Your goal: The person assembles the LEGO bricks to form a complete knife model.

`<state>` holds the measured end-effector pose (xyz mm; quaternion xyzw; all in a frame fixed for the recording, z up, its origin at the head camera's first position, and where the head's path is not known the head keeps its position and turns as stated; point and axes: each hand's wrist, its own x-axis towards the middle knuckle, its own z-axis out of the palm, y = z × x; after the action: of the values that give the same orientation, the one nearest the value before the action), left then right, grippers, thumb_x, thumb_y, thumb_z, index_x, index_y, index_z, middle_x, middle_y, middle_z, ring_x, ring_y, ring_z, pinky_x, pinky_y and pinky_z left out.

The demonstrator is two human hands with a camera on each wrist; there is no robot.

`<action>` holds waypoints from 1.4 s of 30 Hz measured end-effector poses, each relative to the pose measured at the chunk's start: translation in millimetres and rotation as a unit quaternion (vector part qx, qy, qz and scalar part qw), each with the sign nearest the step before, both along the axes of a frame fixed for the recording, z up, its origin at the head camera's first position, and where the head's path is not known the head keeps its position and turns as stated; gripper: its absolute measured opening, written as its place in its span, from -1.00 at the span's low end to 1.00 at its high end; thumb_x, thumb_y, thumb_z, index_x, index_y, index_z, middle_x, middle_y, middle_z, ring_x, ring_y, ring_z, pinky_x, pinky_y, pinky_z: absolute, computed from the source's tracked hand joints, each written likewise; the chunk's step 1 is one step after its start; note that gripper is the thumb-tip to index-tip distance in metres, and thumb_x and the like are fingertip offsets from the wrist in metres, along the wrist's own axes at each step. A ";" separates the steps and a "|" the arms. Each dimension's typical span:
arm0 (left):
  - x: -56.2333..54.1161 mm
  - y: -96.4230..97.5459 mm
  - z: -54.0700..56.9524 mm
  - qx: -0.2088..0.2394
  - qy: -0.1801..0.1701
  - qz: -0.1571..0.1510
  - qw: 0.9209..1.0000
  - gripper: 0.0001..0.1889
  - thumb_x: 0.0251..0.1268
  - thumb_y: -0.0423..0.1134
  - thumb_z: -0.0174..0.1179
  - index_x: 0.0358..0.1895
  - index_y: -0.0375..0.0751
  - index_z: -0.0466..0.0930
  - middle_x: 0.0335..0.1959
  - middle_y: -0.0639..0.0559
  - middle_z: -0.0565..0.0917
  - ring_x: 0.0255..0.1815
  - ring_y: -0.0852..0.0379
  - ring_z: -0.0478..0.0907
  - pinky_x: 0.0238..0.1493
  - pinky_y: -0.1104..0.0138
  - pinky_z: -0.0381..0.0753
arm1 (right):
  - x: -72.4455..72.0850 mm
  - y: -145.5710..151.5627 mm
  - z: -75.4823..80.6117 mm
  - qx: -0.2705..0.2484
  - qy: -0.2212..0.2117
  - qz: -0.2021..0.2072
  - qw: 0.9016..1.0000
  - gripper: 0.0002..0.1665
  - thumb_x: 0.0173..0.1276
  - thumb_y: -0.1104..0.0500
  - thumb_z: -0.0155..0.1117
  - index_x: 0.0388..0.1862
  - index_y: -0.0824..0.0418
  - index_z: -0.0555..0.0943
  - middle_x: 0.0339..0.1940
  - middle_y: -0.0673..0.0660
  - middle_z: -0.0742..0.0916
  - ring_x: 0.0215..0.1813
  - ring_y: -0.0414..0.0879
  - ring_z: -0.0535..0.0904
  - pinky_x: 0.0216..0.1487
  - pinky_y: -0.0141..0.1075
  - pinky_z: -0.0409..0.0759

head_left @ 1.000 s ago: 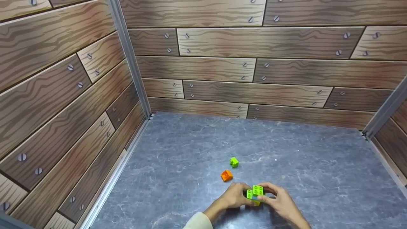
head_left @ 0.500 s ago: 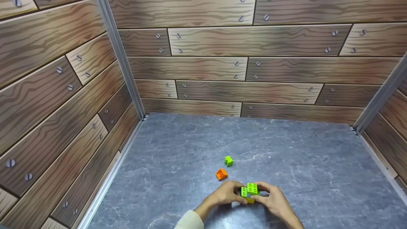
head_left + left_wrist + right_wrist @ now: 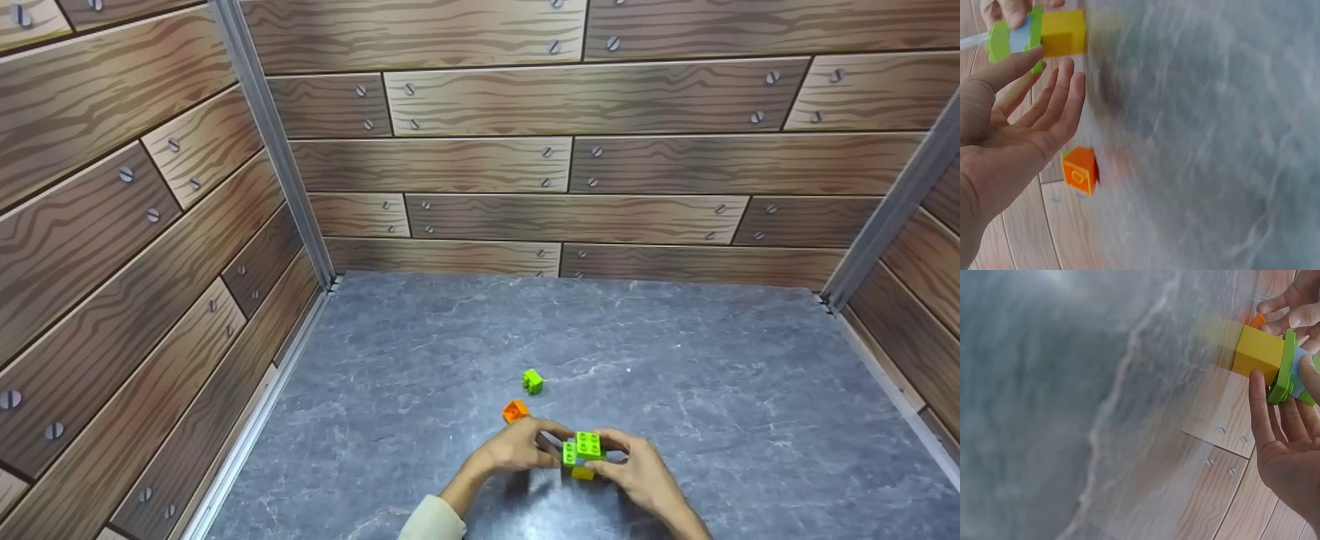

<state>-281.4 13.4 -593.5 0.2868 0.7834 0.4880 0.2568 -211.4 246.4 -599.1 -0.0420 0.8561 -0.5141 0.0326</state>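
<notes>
A stack of toy building bricks (image 3: 588,444) stands low over the table, near the front. From the bottom it has a yellow brick (image 3: 1258,351), a flat green plate (image 3: 1282,374), a light blue brick (image 3: 1019,38) and a lime green brick (image 3: 998,42) on top. My right hand (image 3: 641,472) holds this stack at its right side, thumb on the light blue brick. At the stack's left my left hand (image 3: 510,448) has its fingers loosely extended, holding nothing; its thumb tip overlaps the green plate in the left wrist view.
An orange sloped brick (image 3: 515,411) lies on its side just beyond my left hand. Farther back lies a small lime green brick (image 3: 532,382). Wood-patterned walls (image 3: 465,165) with metal corner posts (image 3: 274,142) enclose the grey marbled tabletop (image 3: 420,337).
My left hand has let go of the stack and drawn a little to the left, now partly overlapping the orange brick. The right hand keeps its hold. The head view has shifted slightly.
</notes>
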 end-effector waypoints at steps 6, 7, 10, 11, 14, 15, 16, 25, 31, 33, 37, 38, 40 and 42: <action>-11.6 -6.7 8.5 0.005 0.026 0.024 0.999 -0.51 0.28 -0.50 0.30 0.31 -0.22 0.64 0.17 -0.15 0.71 -0.18 0.23 0.70 -0.22 0.33 0.69 | -1.0 3.9 -1.1 0.005 0.021 -0.002 1.000 -0.44 0.20 0.15 0.62 0.16 0.30 0.70 0.03 0.23 0.80 0.10 0.14 0.71 0.10 0.02 0.67; -14.0 -8.1 10.2 0.005 0.037 0.028 0.999 -0.52 0.29 -0.47 0.31 0.30 -0.23 0.65 0.17 -0.16 0.71 -0.15 0.21 0.70 -0.21 0.32 0.69 | -1.3 4.4 -1.3 0.005 0.025 -0.001 1.000 -0.44 0.19 0.15 0.62 0.16 0.30 0.70 0.03 0.23 0.80 0.10 0.14 0.71 0.11 0.02 0.67; -22.1 -11.8 15.2 0.016 0.064 0.045 0.997 -0.54 0.29 -0.45 0.29 0.28 -0.27 0.65 0.16 -0.19 0.72 -0.09 0.12 0.72 -0.16 0.30 0.70 | -2.2 6.1 -1.9 0.000 0.024 -0.002 1.000 -0.43 0.18 0.14 0.63 0.15 0.31 0.71 0.03 0.23 0.80 0.09 0.13 0.71 0.09 -0.03 0.68; -25.3 -13.2 16.8 0.021 0.068 0.056 0.996 -0.55 0.29 -0.45 0.28 0.27 -0.28 0.66 0.15 -0.19 0.72 -0.08 0.08 0.72 -0.16 0.30 0.69 | -2.4 6.8 -2.1 -0.003 0.019 -0.001 1.000 -0.42 0.18 0.13 0.63 0.15 0.32 0.70 0.03 0.23 0.79 0.09 0.13 0.72 0.07 -0.05 0.69; -37.1 -16.4 20.1 0.047 0.069 0.101 0.991 -0.59 0.29 -0.44 0.28 0.22 -0.29 0.68 0.12 -0.23 0.72 -0.15 0.01 0.71 -0.16 0.23 0.70 | -2.6 9.0 -3.3 -0.012 0.001 -0.004 1.000 -0.39 0.18 0.10 0.64 0.16 0.33 0.70 0.04 0.23 0.79 0.09 0.12 0.71 0.01 -0.11 0.70; -41.5 -17.4 20.9 0.055 0.067 0.118 0.989 -0.60 0.29 -0.44 0.28 0.21 -0.29 0.69 0.12 -0.23 0.72 -0.18 0.02 0.70 -0.17 0.21 0.70 | -2.6 9.6 -3.9 -0.016 -0.007 -0.005 1.000 -0.38 0.17 0.09 0.65 0.17 0.33 0.69 0.05 0.23 0.79 0.09 0.13 0.71 0.00 -0.12 0.70; -45.9 -18.3 21.7 0.062 0.062 0.135 0.987 -0.61 0.30 -0.43 0.28 0.20 -0.30 0.70 0.10 -0.24 0.72 -0.21 0.02 0.69 -0.18 0.18 0.70 | -2.6 10.2 -4.5 -0.017 -0.012 -0.007 1.000 -0.37 0.16 0.08 0.65 0.17 0.33 0.70 0.05 0.23 0.79 0.09 0.13 0.71 0.00 -0.12 0.70; -75.1 -11.6 26.6 0.044 0.085 0.233 0.968 -0.68 0.39 -0.30 0.34 0.17 -0.14 0.73 0.07 -0.12 0.73 -0.23 0.17 0.63 -0.23 0.31 0.59 | -5.4 11.9 -10.0 -0.019 -0.006 -0.006 1.000 -0.34 0.13 0.02 0.67 0.15 0.33 0.71 0.04 0.22 0.80 0.11 0.14 0.71 0.09 -0.04 0.67; -79.6 1.6 19.2 0.025 0.093 0.263 0.960 -0.51 0.33 -0.27 0.42 0.32 -0.16 0.62 0.25 -0.33 0.58 0.04 -0.15 0.63 -0.01 0.04 0.65 | -7.9 10.1 -13.3 -0.045 -0.013 0.002 0.999 -0.31 0.13 -0.01 0.68 0.16 0.33 0.71 0.06 0.22 0.79 0.10 0.11 0.70 0.06 -0.14 0.68; -80.9 4.0 14.0 0.006 0.093 0.264 0.960 -0.44 0.30 -0.25 0.45 0.36 -0.20 0.58 0.26 -0.37 0.55 0.15 -0.27 0.59 0.06 -0.04 0.63 | -6.8 9.0 -14.6 -0.056 -0.008 0.006 0.998 -0.32 0.14 0.03 0.68 0.17 0.35 0.70 0.07 0.24 0.79 0.09 0.11 0.71 0.01 -0.21 0.69; -83.4 6.4 4.7 -0.027 0.081 0.256 0.963 -0.36 0.24 -0.21 0.50 0.38 -0.25 0.54 0.20 -0.37 0.58 0.15 -0.27 0.57 0.10 -0.08 0.61 | -3.5 7.8 -16.2 -0.058 -0.010 0.003 0.998 -0.33 0.15 0.03 0.67 0.17 0.35 0.70 0.07 0.24 0.79 0.08 0.09 0.71 0.04 -0.18 0.69; -83.7 6.8 2.6 -0.032 0.077 0.255 0.963 -0.36 0.23 -0.20 0.51 0.38 -0.24 0.55 0.18 -0.35 0.60 0.14 -0.25 0.58 0.10 -0.06 0.61 | -2.9 8.1 -16.3 -0.056 -0.011 0.001 0.998 -0.33 0.15 0.03 0.67 0.17 0.34 0.70 0.07 0.23 0.79 0.09 0.09 0.71 0.07 -0.13 0.68; -83.3 7.6 -0.3 -0.034 0.064 0.252 0.965 -0.37 0.22 -0.21 0.52 0.37 -0.24 0.56 0.17 -0.31 0.61 0.14 -0.21 0.59 0.13 -0.05 0.60 | -2.1 8.9 -16.7 -0.051 -0.015 -0.002 0.999 -0.33 0.15 0.02 0.67 0.17 0.33 0.70 0.07 0.21 0.79 0.09 0.07 0.71 0.12 -0.06 0.66; -83.0 8.7 -2.8 -0.030 0.054 0.250 0.966 -0.37 0.20 -0.23 0.53 0.35 -0.25 0.57 0.18 -0.29 0.62 0.17 -0.21 0.58 0.17 -0.05 0.58 | -0.6 10.2 -16.7 -0.049 -0.009 -0.002 0.999 -0.35 0.15 0.04 0.67 0.15 0.33 0.71 0.06 0.20 0.79 0.08 0.05 0.71 0.14 -0.03 0.65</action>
<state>-364.4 22.0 -596.2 0.0996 0.8572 0.4968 0.0923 -212.0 256.6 -615.8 -0.0372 0.8297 -0.5557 0.0367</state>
